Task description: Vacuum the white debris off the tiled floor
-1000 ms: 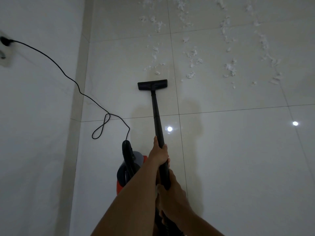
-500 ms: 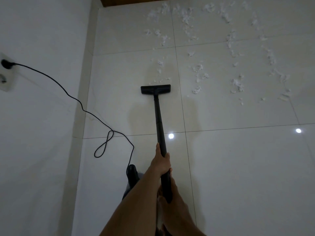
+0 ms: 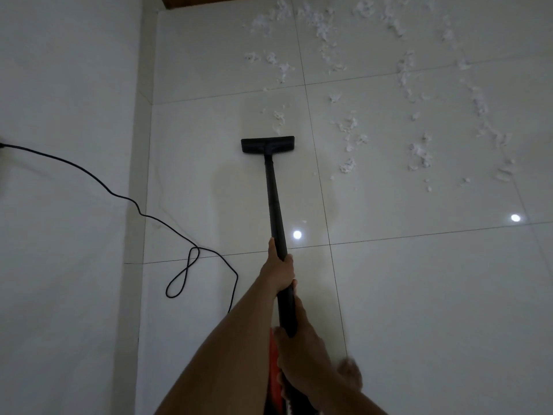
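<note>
Two hands held the black vacuum wand point(image 3: 273, 199) at the centre of the frame. The left hand point(image 3: 279, 271) curled its fingers around the tube, and the right hand point(image 3: 299, 339) gripped the tube's lower end just below it. The floor nozzle point(image 3: 267, 145) lay flat on the tiled floor point(image 3: 419, 295), just beside the nearest scraps. Most white debris point(image 3: 347, 127) lay scattered across the upper right. At left, a black power cord point(image 3: 119, 196) looped down past the wall point(image 3: 59, 115).
</note>
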The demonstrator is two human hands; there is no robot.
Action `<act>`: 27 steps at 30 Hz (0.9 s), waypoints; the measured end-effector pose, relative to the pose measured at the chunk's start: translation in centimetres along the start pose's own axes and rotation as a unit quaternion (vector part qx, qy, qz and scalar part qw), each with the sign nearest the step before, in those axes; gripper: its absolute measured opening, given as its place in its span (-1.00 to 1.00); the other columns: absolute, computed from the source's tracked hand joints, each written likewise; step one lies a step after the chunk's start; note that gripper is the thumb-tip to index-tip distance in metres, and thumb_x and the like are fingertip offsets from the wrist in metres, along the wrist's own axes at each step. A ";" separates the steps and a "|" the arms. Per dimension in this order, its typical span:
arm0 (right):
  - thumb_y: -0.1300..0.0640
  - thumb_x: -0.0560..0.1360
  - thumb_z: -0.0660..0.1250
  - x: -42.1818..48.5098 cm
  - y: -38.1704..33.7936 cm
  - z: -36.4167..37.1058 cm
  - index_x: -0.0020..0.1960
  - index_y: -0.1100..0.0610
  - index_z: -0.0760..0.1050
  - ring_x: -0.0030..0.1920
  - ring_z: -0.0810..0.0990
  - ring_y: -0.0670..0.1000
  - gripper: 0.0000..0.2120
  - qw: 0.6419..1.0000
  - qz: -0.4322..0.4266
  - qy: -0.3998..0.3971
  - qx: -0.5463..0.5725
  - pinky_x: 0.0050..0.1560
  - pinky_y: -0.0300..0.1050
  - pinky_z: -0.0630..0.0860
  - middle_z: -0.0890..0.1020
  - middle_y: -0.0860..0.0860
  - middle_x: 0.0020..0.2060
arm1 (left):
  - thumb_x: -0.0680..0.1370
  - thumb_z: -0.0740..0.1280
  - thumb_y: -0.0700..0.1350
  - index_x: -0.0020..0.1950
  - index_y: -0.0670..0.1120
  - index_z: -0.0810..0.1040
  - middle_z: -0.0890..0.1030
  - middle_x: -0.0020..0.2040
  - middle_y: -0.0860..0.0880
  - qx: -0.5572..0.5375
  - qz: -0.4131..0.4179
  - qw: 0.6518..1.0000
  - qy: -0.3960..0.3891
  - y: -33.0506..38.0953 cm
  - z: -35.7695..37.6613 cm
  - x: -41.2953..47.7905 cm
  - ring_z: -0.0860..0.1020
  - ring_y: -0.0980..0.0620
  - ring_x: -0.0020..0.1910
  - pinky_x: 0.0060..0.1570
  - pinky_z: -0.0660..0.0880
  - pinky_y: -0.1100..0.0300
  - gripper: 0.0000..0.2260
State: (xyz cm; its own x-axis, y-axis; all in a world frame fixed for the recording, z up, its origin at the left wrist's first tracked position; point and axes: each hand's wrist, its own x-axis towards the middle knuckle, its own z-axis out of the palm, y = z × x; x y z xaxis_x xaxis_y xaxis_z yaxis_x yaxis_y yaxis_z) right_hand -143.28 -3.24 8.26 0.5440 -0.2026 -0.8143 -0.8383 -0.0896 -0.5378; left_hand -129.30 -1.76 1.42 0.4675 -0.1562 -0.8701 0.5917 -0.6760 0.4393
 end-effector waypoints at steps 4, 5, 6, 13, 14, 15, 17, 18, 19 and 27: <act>0.12 0.67 0.21 1.1 -3.1 -1.3 0.65 -0.28 -0.11 -0.50 0.56 -0.18 -0.28 0.999 -0.008 -0.032 0.041 -0.39 -0.23 0.55 0.69 0.14 0.01 | 0.74 0.11 0.00 0.65 0.21 -0.26 0.59 -0.14 -0.15 0.007 0.003 1.000 0.004 2.4 -1.9 2.0 0.55 0.01 -0.33 -0.20 0.61 0.07 -0.37; 0.13 0.67 0.21 1.7 -3.8 -1.4 0.65 -0.26 -0.08 -0.48 0.57 -0.17 -0.28 0.999 -0.014 -0.029 0.039 -0.38 -0.22 0.56 0.69 0.10 -0.07 | 0.74 0.11 0.00 0.65 0.21 -0.26 0.59 -0.11 -0.16 0.010 0.004 1.000 0.005 3.0 -2.3 2.5 0.56 0.01 -0.31 -0.14 0.64 0.03 -0.37; 0.13 0.67 0.22 2.2 -4.4 -1.6 0.65 -0.24 -0.05 -0.46 0.57 -0.16 -0.30 0.999 -0.015 -0.025 0.033 -0.37 -0.20 0.59 0.69 0.06 -0.11 | 0.74 0.11 0.00 0.66 0.21 -0.25 0.59 -0.07 -0.17 0.012 0.006 1.000 0.007 3.6 -2.6 3.0 0.56 0.00 -0.28 -0.05 0.66 -0.01 -0.36; 0.13 0.67 0.20 4.3 -8.8 -4.7 0.66 -0.26 -0.06 -0.36 0.62 -0.10 -0.30 0.999 0.001 -0.039 0.020 -0.28 -0.20 0.63 0.68 -0.04 -0.11 | 0.73 0.11 0.04 0.65 0.23 -0.27 0.62 0.17 -0.28 0.019 0.004 1.000 0.014 7.2 -3.4 6.1 0.63 -0.09 -0.15 0.13 0.63 -0.13 -0.36; 0.14 0.68 0.19 4.6 -9.6 -5.4 0.67 -0.23 -0.05 -0.35 0.60 -0.13 -0.31 0.999 -0.006 -0.040 0.004 -0.32 -0.31 0.60 0.63 -0.11 -0.14 | 0.73 0.10 0.04 0.65 0.23 -0.27 0.60 0.23 -0.29 0.019 0.005 1.000 0.016 7.8 -3.4 6.7 0.63 -0.11 -0.12 0.14 0.63 -0.12 -0.36; 0.13 0.70 0.18 4.8 -10.5 -6.2 0.67 -0.19 -0.05 -0.38 0.57 -0.15 -0.34 0.999 -0.012 -0.037 -0.014 -0.37 -0.43 0.53 0.56 -0.17 -0.16 | 0.73 0.10 0.04 0.65 0.23 -0.27 0.59 0.26 -0.29 0.018 0.007 1.000 0.017 8.4 -3.5 7.2 0.63 -0.10 -0.13 0.14 0.63 -0.10 -0.36; 0.12 0.72 0.15 5.3 -12.3 -7.8 0.68 -0.14 -0.03 -0.44 0.44 -0.19 -0.39 0.998 -0.016 -0.041 -0.041 -0.43 -0.60 0.35 0.45 -0.20 -0.21 | 0.73 0.11 0.03 0.65 0.22 -0.27 0.58 0.28 -0.29 0.015 0.009 1.000 0.021 9.6 -3.7 8.3 0.63 -0.09 -0.12 0.13 0.64 -0.08 -0.36; 0.10 0.72 0.14 5.8 -12.8 -8.4 0.68 -0.14 -0.02 -0.47 0.42 -0.21 -0.39 0.998 -0.013 -0.045 -0.043 -0.41 -0.65 0.29 0.45 -0.20 -0.23 | 0.73 0.11 0.04 0.65 0.23 -0.27 0.58 0.29 -0.29 0.015 0.008 1.000 0.024 10.2 -3.9 8.8 0.64 -0.10 -0.10 0.14 0.63 -0.09 -0.36; 0.09 0.72 0.15 6.1 -13.5 -8.9 0.68 -0.13 -0.01 -0.48 0.44 -0.24 -0.40 0.998 -0.015 -0.043 -0.048 -0.41 -0.65 0.27 0.45 -0.20 -0.25 | 0.73 0.11 0.04 0.65 0.23 -0.27 0.58 0.29 -0.29 0.014 0.006 1.000 0.027 10.8 -4.0 9.2 0.63 -0.10 -0.11 0.15 0.63 -0.12 -0.35; 0.06 0.70 0.18 9.6 -16.4 -10.7 0.67 -0.23 -0.10 -0.37 0.56 -0.19 -0.33 0.998 0.012 -0.046 -0.036 -0.48 -0.43 0.42 0.61 -0.13 -0.13 | 0.74 0.11 0.03 0.65 0.23 -0.25 0.62 0.06 -0.22 -0.010 -0.008 0.999 0.036 15.1 -5.0 11.8 0.59 -0.03 -0.25 0.06 0.67 -0.09 -0.37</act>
State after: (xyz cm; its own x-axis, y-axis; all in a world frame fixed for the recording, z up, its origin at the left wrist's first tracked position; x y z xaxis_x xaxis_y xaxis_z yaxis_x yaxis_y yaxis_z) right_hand -124.66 -14.16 11.62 0.5212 -0.1154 -0.8456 -0.8502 -0.1559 -0.5028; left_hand -111.58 -10.26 -1.06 0.5036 -0.0923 -0.8590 0.6126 -0.6630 0.4304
